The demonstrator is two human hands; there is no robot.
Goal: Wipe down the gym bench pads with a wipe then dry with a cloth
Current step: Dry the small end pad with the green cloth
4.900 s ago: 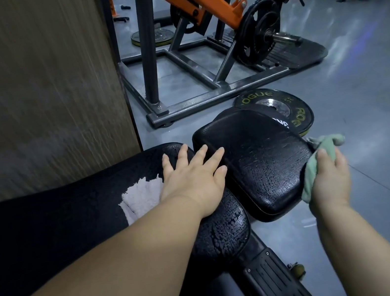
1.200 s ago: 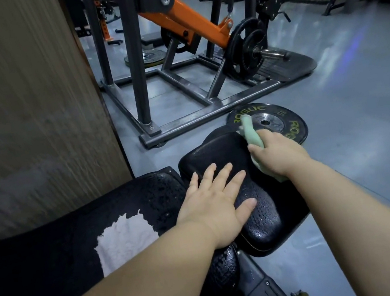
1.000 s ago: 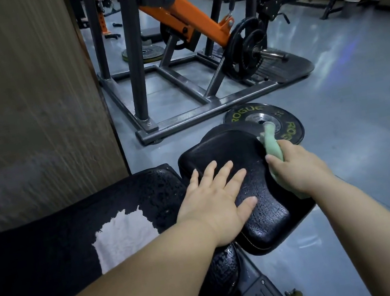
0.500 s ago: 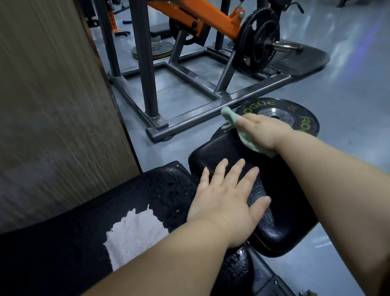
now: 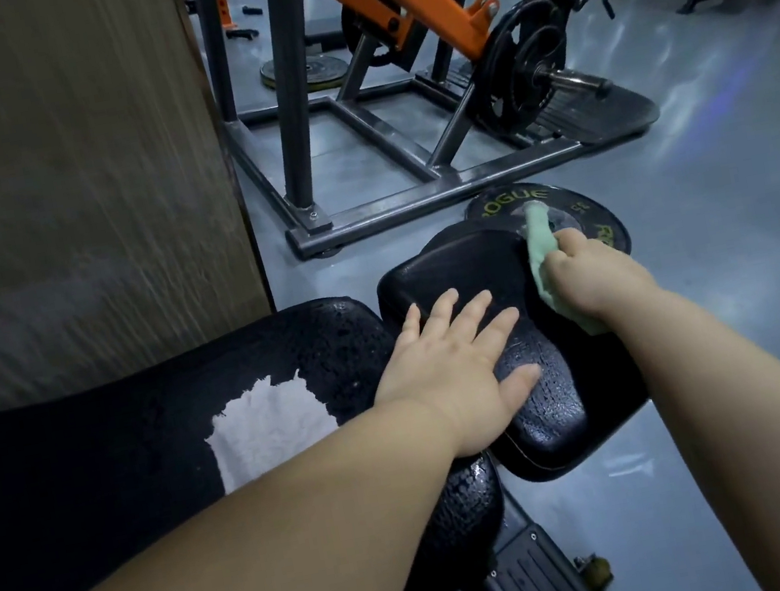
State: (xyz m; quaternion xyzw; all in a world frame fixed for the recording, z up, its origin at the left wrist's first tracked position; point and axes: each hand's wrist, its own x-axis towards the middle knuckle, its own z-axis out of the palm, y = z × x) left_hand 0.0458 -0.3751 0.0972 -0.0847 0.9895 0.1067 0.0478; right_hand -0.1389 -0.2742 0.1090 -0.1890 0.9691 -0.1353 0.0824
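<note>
The bench has a long black pad (image 5: 92, 452) with cracked vinyl, and a smaller black seat pad (image 5: 466, 266) beyond it. My left hand (image 5: 458, 366) lies flat with spread fingers across the gap between the two pads. My right hand (image 5: 593, 280) grips a pale green cloth (image 5: 539, 243) and holds it against the right side of the seat pad. A white wipe (image 5: 268, 428) lies on the long pad, to the left of my left wrist.
A Rogue weight plate (image 5: 593, 217) lies on the grey floor just beyond the seat pad. A steel and orange machine frame (image 5: 410, 187) with a loaded plate stands further back. A wooden panel (image 5: 53, 172) rises on the left. The bench's black base (image 5: 526, 578) shows below.
My right hand has drawn the green cloth back from the seat pad's far edge toward its right side. My left hand has stayed flat on the pads.
</note>
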